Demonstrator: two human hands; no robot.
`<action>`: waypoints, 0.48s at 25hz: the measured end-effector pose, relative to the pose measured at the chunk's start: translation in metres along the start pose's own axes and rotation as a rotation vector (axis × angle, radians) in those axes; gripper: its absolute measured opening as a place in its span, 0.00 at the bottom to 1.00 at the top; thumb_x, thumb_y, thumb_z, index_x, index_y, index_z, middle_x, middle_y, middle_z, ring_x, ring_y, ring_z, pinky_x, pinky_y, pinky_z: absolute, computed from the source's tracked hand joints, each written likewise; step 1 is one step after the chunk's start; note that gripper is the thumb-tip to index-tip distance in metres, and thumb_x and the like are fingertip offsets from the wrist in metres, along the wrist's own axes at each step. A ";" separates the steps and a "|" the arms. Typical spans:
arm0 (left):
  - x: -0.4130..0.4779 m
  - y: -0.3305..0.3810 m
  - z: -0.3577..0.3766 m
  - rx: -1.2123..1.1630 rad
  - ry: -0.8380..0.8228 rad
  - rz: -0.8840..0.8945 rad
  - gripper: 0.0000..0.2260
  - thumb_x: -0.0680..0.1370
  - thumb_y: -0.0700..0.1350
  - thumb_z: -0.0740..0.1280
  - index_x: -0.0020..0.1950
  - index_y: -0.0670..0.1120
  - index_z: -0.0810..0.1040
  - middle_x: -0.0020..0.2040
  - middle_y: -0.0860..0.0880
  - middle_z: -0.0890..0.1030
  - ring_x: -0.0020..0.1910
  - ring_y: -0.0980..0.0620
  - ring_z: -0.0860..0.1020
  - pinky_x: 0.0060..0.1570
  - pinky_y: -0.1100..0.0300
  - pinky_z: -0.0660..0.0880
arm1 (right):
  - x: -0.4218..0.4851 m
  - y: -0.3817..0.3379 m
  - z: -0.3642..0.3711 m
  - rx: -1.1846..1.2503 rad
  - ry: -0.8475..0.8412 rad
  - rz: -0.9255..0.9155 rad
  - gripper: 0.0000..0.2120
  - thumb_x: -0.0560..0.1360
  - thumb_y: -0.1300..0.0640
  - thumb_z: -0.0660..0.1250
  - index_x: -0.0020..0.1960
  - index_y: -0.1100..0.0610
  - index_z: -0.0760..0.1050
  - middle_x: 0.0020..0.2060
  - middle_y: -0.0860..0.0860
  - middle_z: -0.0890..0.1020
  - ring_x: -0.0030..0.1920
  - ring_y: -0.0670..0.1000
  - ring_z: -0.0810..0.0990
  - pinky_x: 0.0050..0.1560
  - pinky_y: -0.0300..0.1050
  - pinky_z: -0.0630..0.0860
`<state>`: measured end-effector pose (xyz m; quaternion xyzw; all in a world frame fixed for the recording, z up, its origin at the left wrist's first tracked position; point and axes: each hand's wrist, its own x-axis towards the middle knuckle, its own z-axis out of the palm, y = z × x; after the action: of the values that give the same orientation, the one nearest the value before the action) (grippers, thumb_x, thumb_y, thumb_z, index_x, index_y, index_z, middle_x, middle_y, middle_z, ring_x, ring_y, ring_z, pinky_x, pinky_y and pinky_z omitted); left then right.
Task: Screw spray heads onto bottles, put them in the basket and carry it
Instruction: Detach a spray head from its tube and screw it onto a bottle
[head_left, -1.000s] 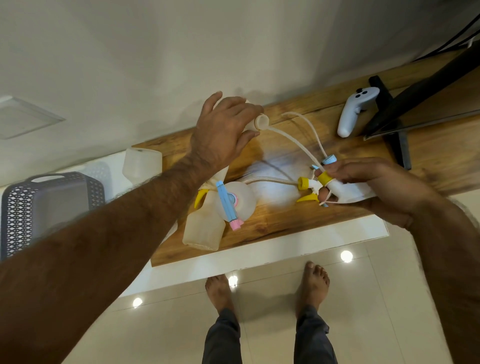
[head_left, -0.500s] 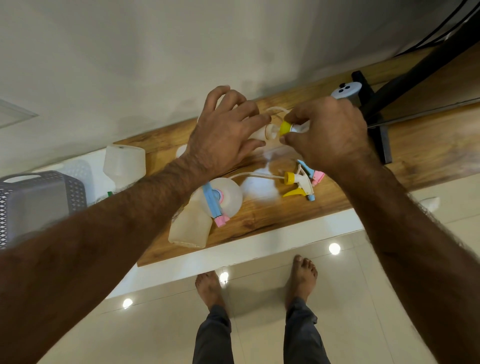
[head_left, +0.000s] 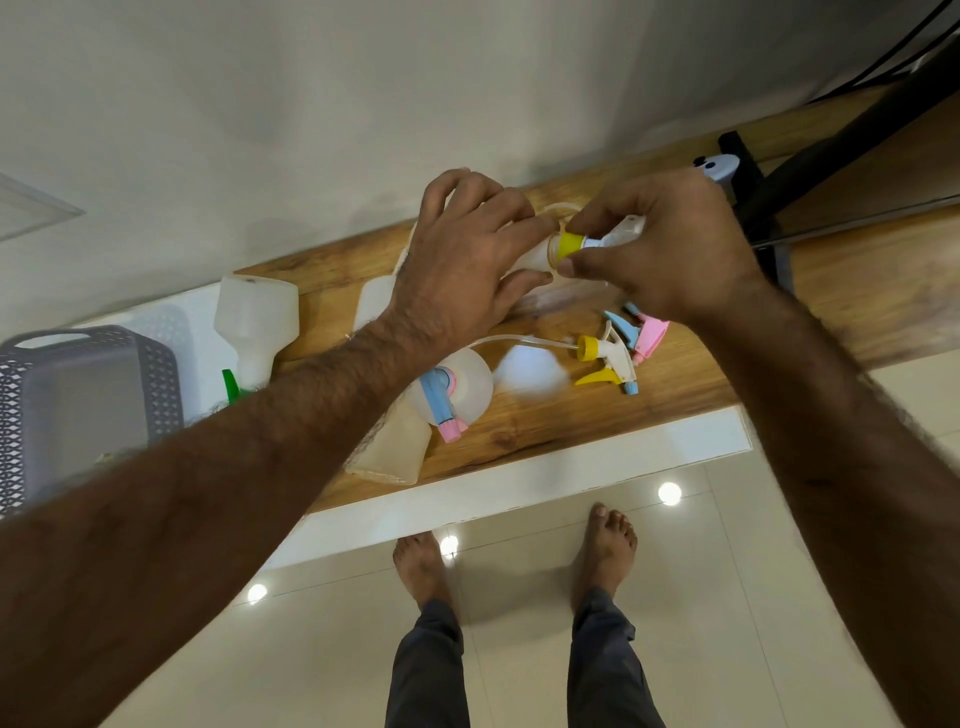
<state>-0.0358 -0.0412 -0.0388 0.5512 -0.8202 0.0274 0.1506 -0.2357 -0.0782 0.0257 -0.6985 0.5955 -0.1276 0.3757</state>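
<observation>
My left hand (head_left: 462, 265) grips a translucent bottle (head_left: 537, 255) above the wooden shelf (head_left: 675, 395); most of the bottle is hidden under the hand. My right hand (head_left: 670, 254) pinches a white spray head with a yellow collar (head_left: 571, 245) against the bottle's neck. On the shelf lie a loose yellow-trigger spray head (head_left: 605, 358) with its tube and a pink-and-blue spray head (head_left: 641, 330). A bottle with a blue and pink head (head_left: 457, 387) lies below my left wrist. The grey perforated basket (head_left: 166, 379) stands at far left.
Another bottle (head_left: 257, 322) with a green trigger lies beside the basket, and one more bottle (head_left: 387, 449) lies near the shelf's front edge. A white controller (head_left: 719, 166) and a black stand (head_left: 769, 202) sit at the shelf's right. My bare feet stand on the tiled floor below.
My right hand lifted the yellow-collared spray head from the shelf and brought it to the neck of the bottle in my left hand. It holds the collar there now.
</observation>
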 end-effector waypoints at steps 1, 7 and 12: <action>0.000 0.001 -0.002 -0.005 0.004 0.008 0.18 0.79 0.57 0.69 0.63 0.48 0.82 0.55 0.48 0.83 0.57 0.42 0.78 0.67 0.41 0.68 | 0.002 0.002 -0.002 0.101 -0.010 0.050 0.13 0.68 0.49 0.80 0.50 0.51 0.84 0.48 0.48 0.84 0.51 0.50 0.83 0.48 0.47 0.81; 0.013 0.010 -0.010 -0.133 0.089 -0.099 0.19 0.79 0.58 0.68 0.64 0.48 0.82 0.53 0.49 0.82 0.54 0.45 0.77 0.63 0.48 0.70 | -0.003 0.003 0.004 0.568 0.152 0.069 0.13 0.71 0.53 0.80 0.49 0.59 0.82 0.40 0.51 0.84 0.38 0.44 0.83 0.40 0.40 0.80; 0.018 0.022 -0.011 -0.356 0.142 -0.261 0.18 0.78 0.55 0.71 0.64 0.46 0.82 0.51 0.48 0.82 0.51 0.47 0.77 0.55 0.51 0.73 | -0.009 -0.005 0.027 0.825 0.310 -0.049 0.09 0.75 0.62 0.76 0.52 0.66 0.82 0.38 0.53 0.83 0.37 0.43 0.81 0.42 0.40 0.80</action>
<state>-0.0596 -0.0459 -0.0203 0.6139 -0.7215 -0.0986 0.3048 -0.2180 -0.0599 0.0131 -0.4766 0.5275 -0.4668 0.5260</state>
